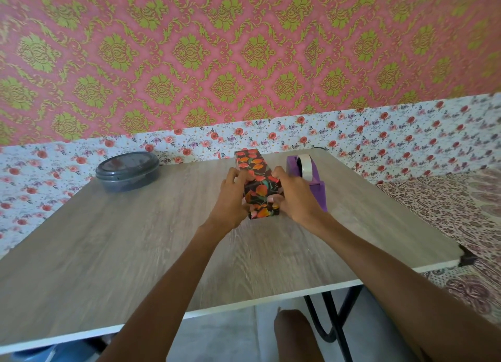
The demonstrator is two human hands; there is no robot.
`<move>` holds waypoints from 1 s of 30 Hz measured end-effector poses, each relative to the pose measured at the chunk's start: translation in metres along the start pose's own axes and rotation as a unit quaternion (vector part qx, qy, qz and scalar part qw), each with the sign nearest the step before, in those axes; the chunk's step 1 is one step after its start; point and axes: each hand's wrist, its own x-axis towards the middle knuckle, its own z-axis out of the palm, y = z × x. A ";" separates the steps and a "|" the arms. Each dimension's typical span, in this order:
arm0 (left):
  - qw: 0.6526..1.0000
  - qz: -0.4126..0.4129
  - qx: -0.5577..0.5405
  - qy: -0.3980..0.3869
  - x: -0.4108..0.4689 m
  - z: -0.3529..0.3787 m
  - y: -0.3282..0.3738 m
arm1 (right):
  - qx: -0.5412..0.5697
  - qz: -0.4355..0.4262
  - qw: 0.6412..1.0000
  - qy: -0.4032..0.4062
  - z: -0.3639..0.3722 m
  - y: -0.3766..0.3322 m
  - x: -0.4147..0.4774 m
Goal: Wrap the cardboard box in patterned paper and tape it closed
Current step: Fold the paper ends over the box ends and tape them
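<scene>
A long box [256,169] covered in dark paper with orange and red flowers lies on the wooden table [135,239], its length running away from me. My left hand [230,199] grips the box's near left side, fingers curled over the top edge. My right hand [294,196] grips the near right side, thumb pressing folded paper on the near end face. A purple tape dispenser [307,177] with a white tape roll stands just right of the box, partly behind my right hand.
A dark grey round lidded container [127,170] sits at the table's far left. Floral wallpaper rises directly behind the table. A patterned fabric surface [461,212] lies to the right. Black table legs [333,315] and my knee [295,334] show below the near edge.
</scene>
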 end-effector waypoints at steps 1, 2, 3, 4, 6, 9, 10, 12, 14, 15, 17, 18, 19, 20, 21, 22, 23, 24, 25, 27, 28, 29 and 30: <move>1.000 0.001 -0.004 -0.003 0.000 0.000 -0.001 | 0.002 -0.001 1.000 -0.002 0.001 0.001 0.000; 1.000 0.001 -0.009 -0.004 0.000 0.000 -0.002 | 0.005 -0.003 1.000 -0.004 0.001 0.001 0.000; 1.000 0.000 -0.013 -0.002 0.000 0.000 -0.002 | 0.008 -0.004 1.000 -0.004 0.001 0.001 -0.001; 1.000 -0.001 -0.015 0.003 0.000 0.000 -0.002 | 0.012 -0.004 1.000 -0.007 0.002 0.002 0.000; 1.000 0.000 -0.015 0.017 -0.001 0.002 -0.002 | 0.021 -0.002 1.000 -0.013 0.004 0.004 0.001; 0.999 0.000 -0.027 0.023 -0.004 0.005 -0.002 | 0.044 0.003 0.999 -0.019 0.007 0.009 0.001; 0.999 0.000 -0.032 0.020 -0.005 0.005 -0.003 | 0.063 0.009 0.998 -0.023 0.007 0.010 0.001; 0.999 -0.002 -0.041 0.015 -0.007 0.004 -0.003 | 0.114 0.039 0.992 -0.024 0.007 0.011 -0.001; 0.999 -0.012 -0.042 0.017 -0.008 0.002 -0.003 | 0.166 0.079 0.982 -0.032 0.006 0.012 0.001; 0.999 -0.015 -0.039 0.022 -0.009 0.002 -0.003 | 0.182 0.090 0.978 -0.037 0.007 0.013 0.003; 0.999 -0.016 -0.030 0.035 -0.010 0.001 -0.003 | 0.194 0.097 0.975 -0.041 0.008 0.011 0.005; 0.999 -0.016 -0.028 0.039 -0.010 0.001 -0.003 | 0.191 0.096 0.976 -0.042 0.008 0.010 0.006; 0.999 -0.015 -0.027 0.039 -0.011 0.001 -0.003 | 0.187 0.096 0.977 -0.041 0.009 0.010 0.006; 0.999 -0.012 -0.029 0.037 -0.011 0.001 -0.001 | 0.186 0.098 0.977 -0.037 0.010 0.010 0.006; 0.999 -0.007 -0.033 0.034 -0.012 0.000 0.000 | 0.188 0.103 0.976 -0.033 0.011 0.011 0.006; 0.999 -0.002 -0.039 0.031 -0.013 -0.002 0.001 | 0.194 0.107 0.975 -0.030 0.012 0.011 0.006; 0.999 0.002 -0.046 0.027 -0.013 -0.003 0.002 | 0.202 0.111 0.973 -0.025 0.013 0.012 0.006; 0.998 0.007 -0.054 0.024 -0.014 -0.005 0.001 | 0.210 0.115 0.971 -0.022 0.013 0.013 0.006; 0.998 0.010 -0.064 0.021 -0.015 -0.007 0.001 | 0.216 0.120 0.969 -0.022 0.014 0.013 0.007; 0.996 0.012 -0.084 0.018 -0.017 -0.009 0.000 | 0.222 0.128 0.966 -0.021 0.015 0.013 0.007; 0.996 0.013 -0.086 0.018 -0.018 -0.009 -0.001 | 0.224 0.129 0.966 -0.020 0.016 0.013 0.007; 0.996 0.014 -0.083 0.018 -0.019 -0.009 -0.001 | 0.226 0.130 0.965 -0.020 0.017 0.013 0.007; 0.997 0.016 -0.074 0.019 -0.019 -0.008 -0.001 | 0.225 0.130 0.965 -0.020 0.018 0.012 0.007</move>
